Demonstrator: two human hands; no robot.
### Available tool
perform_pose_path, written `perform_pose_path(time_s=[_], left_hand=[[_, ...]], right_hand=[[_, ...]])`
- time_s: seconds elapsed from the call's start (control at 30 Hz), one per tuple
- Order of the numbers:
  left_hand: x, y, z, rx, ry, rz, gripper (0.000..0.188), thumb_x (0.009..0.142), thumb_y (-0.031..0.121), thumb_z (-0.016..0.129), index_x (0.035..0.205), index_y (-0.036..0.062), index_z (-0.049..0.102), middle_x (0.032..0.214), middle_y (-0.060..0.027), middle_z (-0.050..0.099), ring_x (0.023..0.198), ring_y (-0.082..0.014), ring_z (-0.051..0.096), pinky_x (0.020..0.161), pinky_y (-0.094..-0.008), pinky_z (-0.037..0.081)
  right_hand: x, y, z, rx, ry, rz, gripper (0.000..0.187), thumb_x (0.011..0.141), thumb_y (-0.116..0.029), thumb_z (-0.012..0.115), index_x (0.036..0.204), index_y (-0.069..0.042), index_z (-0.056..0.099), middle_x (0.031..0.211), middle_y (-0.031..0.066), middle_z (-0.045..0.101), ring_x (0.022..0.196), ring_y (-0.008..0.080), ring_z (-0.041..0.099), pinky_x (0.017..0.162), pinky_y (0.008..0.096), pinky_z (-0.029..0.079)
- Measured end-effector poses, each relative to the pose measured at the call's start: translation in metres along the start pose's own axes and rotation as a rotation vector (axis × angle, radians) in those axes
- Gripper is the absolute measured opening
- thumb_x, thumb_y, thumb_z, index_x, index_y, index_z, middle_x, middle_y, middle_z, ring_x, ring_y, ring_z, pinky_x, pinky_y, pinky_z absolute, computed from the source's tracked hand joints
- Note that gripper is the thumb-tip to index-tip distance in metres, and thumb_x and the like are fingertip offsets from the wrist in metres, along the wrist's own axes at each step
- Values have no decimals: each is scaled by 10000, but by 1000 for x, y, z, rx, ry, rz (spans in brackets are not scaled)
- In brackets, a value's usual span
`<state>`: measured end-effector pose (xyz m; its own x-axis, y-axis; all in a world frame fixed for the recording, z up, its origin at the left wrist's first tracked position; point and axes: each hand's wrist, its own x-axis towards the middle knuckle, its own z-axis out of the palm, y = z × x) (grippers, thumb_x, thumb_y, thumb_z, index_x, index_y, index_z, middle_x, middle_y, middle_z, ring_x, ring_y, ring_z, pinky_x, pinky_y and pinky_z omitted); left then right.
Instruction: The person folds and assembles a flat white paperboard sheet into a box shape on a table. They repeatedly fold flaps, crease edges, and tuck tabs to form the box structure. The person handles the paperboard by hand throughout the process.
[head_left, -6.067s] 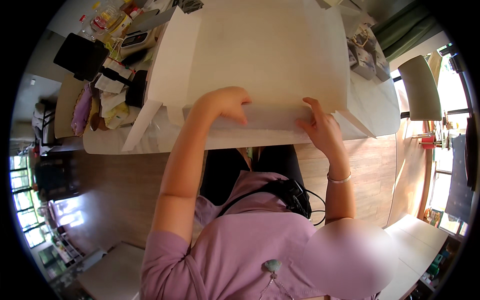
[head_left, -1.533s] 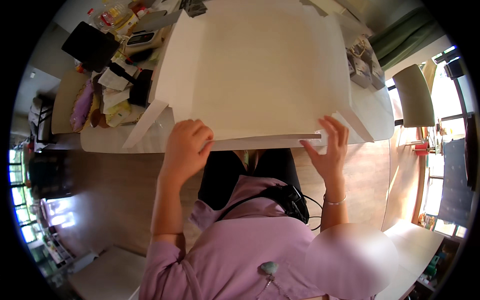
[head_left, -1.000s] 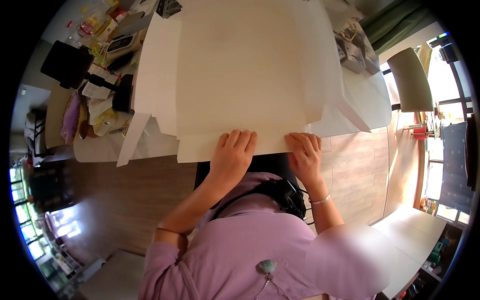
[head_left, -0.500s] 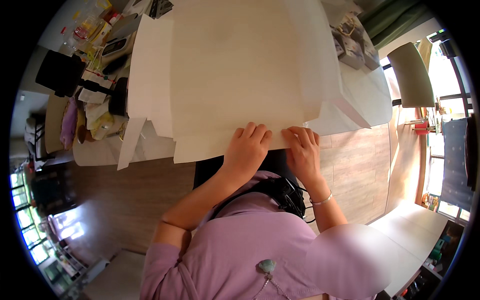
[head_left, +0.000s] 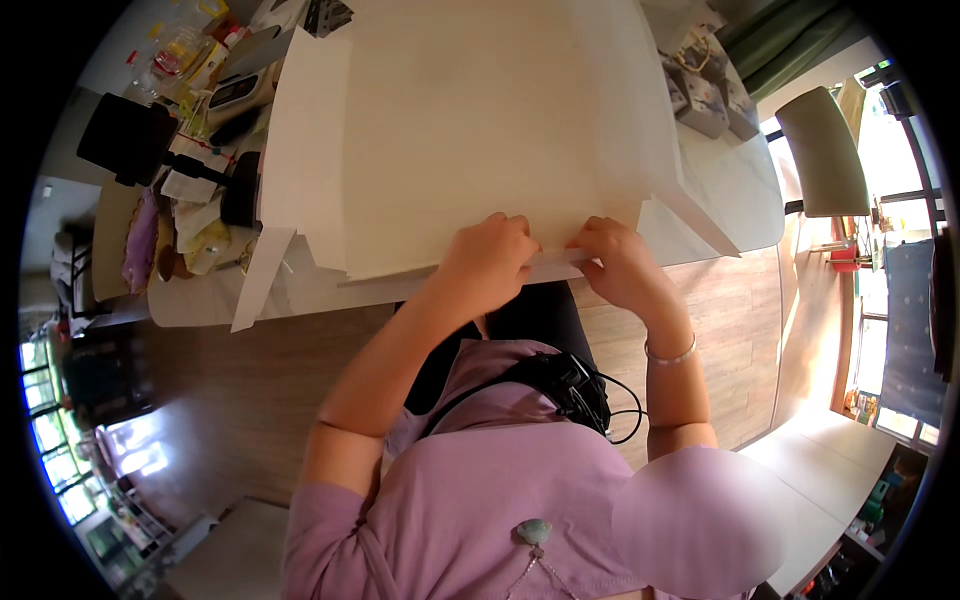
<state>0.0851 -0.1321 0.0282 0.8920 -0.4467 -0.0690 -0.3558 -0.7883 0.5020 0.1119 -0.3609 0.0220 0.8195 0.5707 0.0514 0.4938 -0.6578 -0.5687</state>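
A large cream-white cardboard sheet (head_left: 470,130) with side flaps lies flat over the table. Its near flap is bent up along a crease at the table's front edge. On that flap sits my left hand (head_left: 488,262), fingers curled and pinching the flap's edge near the middle. Just to its right, my right hand (head_left: 622,262) pinches the same edge between thumb and bent fingers. Part of the flap is hidden behind both hands. A narrow side tab (head_left: 262,280) sticks out at the near left corner, and another tab (head_left: 705,225) at the right.
The marble-patterned table (head_left: 195,308) shows around the sheet. At the left stand a black stand with a square head (head_left: 125,138) and clear bottles (head_left: 175,55). Small boxes (head_left: 705,105) sit at the back right. A chair (head_left: 823,150) stands beyond the table's right end.
Both hands have moved slightly away from my body, and the near flap, flat before, is now bent upward. My forearms reach further forward.
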Motion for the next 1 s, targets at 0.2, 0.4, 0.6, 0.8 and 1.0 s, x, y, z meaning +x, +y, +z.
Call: perform_pose_path(time_s=[0.2,0.4,0.6,0.8,1.0], left_hand=[[39,-10,-31,-13,-308,-186,402,795,278,827,1122,54,762,1078,-180,750,1012,-376,709,881,-458,549],[46,-22,-42,-113,-351,-221,436,760,308,853,1103,51,768,969,-197,749,927,-364,718,820,-462,544],[-6,-49,-76,158,-289,-203,332,738,258,844,977,38,777,891,-154,733,875,-360,696,790,-452,539],[-57,-48,-33,115,45,-148,159,753,138,783,906,99,773,992,-69,722,1010,-279,677,836,-430,575],[-84,-34,-3,115,330,-71,255,683,3,785,913,114,776,919,-9,660,920,-229,643,778,-369,567]], right_hand=[[32,5,-19,-73,-175,101,310,745,-107,815,1026,6,755,926,202,735,923,410,686,834,470,531],[48,6,-24,-115,-279,149,349,735,-137,825,1046,4,753,980,220,736,976,411,685,863,462,532],[39,13,-17,-93,-113,53,306,749,-141,805,1016,-5,747,1015,193,737,997,407,678,862,464,529],[35,-69,12,-586,-263,-35,103,768,-90,727,847,-82,662,859,105,673,910,315,683,761,437,512],[33,-76,73,-417,150,-348,89,743,-75,693,813,-97,641,848,47,589,834,231,638,677,354,498]])
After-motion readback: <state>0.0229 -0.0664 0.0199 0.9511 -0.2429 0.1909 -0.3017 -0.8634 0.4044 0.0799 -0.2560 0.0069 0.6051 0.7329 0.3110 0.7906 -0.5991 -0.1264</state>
